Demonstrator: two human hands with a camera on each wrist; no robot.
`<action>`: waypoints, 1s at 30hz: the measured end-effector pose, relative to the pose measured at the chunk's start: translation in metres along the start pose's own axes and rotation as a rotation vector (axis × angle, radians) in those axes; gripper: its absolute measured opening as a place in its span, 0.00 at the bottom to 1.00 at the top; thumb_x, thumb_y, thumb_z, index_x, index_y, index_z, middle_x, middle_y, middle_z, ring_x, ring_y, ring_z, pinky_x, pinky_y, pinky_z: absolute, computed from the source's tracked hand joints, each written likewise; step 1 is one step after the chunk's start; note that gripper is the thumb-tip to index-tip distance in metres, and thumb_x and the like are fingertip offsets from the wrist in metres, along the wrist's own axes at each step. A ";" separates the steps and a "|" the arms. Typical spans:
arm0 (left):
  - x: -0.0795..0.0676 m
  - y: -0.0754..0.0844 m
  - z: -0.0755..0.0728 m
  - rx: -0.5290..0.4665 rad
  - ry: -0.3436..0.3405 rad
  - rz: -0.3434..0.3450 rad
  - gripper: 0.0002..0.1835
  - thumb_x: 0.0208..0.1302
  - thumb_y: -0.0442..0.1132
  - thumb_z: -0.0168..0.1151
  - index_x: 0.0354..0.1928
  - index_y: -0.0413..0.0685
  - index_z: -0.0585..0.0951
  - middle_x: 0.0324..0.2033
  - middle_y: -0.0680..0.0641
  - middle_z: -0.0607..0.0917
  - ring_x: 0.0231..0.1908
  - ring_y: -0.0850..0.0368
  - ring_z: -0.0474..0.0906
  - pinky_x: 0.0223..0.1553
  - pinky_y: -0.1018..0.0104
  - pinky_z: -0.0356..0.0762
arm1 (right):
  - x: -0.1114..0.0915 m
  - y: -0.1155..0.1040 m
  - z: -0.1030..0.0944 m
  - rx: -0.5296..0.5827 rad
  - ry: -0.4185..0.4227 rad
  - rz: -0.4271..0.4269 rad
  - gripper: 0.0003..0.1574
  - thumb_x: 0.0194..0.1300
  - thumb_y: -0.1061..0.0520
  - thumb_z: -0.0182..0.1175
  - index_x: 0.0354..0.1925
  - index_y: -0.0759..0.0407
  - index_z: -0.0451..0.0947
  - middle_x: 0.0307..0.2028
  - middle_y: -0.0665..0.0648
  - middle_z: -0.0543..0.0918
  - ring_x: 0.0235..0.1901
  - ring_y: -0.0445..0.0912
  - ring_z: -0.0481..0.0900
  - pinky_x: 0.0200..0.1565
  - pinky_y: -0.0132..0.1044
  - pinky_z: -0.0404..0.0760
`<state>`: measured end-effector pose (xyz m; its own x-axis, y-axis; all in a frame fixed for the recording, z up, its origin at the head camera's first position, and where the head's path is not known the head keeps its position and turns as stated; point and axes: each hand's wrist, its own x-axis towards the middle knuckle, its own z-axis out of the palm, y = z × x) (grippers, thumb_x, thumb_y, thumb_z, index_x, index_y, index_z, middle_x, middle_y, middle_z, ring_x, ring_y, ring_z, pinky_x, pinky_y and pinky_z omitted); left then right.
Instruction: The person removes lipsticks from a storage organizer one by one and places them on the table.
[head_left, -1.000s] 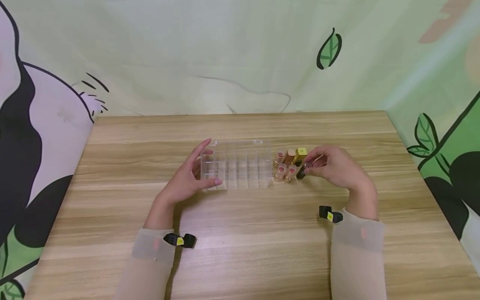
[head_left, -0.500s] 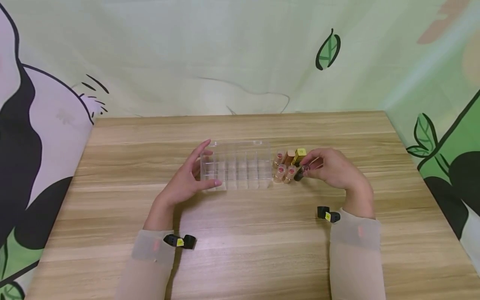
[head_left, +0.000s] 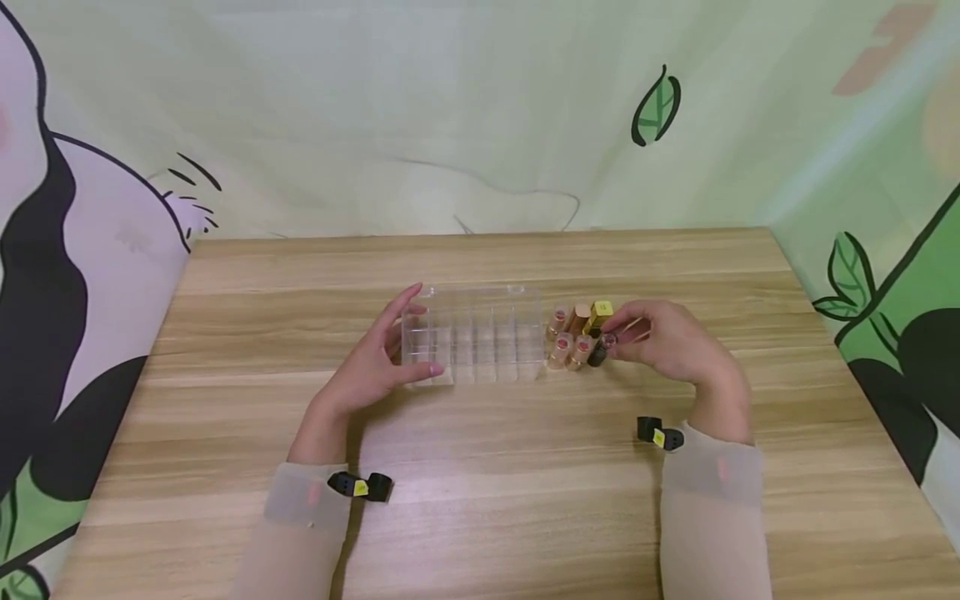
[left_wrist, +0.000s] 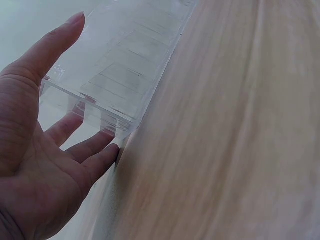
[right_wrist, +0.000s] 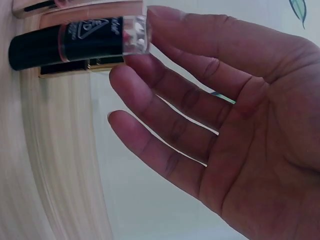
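A clear compartmented organizer [head_left: 472, 333] sits mid-table. My left hand [head_left: 375, 358] spans its left end, thumb along the front and fingers at the far side and end wall; in the left wrist view, fingertips [left_wrist: 112, 147] meet its side. To its right, my right hand [head_left: 671, 342] pinches the clear cap of a black lipstick [head_left: 597, 356] that stands on the table. The right wrist view shows white lettering on this lipstick [right_wrist: 60, 44], with thumb and fingers at opposite sides of its cap; the index fingertip is hidden.
Beside the black lipstick stand two clear-capped lipsticks [head_left: 580, 353]. Behind them are another clear-capped lipstick [head_left: 557, 321], a copper tube [head_left: 578, 318] and a yellow-gold tube [head_left: 601, 312]. The wooden table [head_left: 480, 500] meets a patterned cloth backdrop [head_left: 337, 125].
The black lipstick has gone from tilted to more upright and shifted slightly left, towards the neighbouring lipsticks, with my right hand. My left hand and the organizer have stayed put.
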<state>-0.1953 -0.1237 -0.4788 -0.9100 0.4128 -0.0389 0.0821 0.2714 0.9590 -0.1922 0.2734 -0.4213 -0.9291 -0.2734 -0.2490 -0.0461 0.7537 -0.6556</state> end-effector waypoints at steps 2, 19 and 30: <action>0.000 0.000 0.000 0.002 -0.001 0.003 0.57 0.49 0.41 0.77 0.73 0.81 0.50 0.68 0.44 0.61 0.73 0.38 0.53 0.73 0.46 0.51 | -0.002 0.000 -0.002 0.005 0.011 0.004 0.14 0.62 0.58 0.64 0.48 0.53 0.80 0.45 0.55 0.84 0.45 0.49 0.81 0.44 0.39 0.80; 0.001 -0.003 0.003 -0.013 -0.010 0.008 0.56 0.50 0.38 0.76 0.73 0.80 0.50 0.70 0.43 0.59 0.73 0.39 0.51 0.73 0.43 0.51 | -0.004 0.007 -0.005 0.028 0.357 -0.042 0.19 0.66 0.46 0.61 0.51 0.52 0.80 0.46 0.56 0.84 0.45 0.51 0.80 0.41 0.41 0.80; 0.008 -0.007 -0.012 0.012 -0.053 0.029 0.48 0.62 0.41 0.67 0.74 0.80 0.47 0.73 0.46 0.53 0.72 0.34 0.51 0.71 0.40 0.53 | 0.017 0.020 0.003 0.152 0.534 -0.058 0.25 0.66 0.40 0.59 0.54 0.54 0.79 0.51 0.55 0.80 0.49 0.47 0.77 0.47 0.35 0.79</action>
<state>-0.2084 -0.1328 -0.4820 -0.8843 0.4662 -0.0264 0.1133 0.2690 0.9564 -0.2074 0.2820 -0.4413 -0.9853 0.0588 0.1602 -0.0858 0.6411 -0.7627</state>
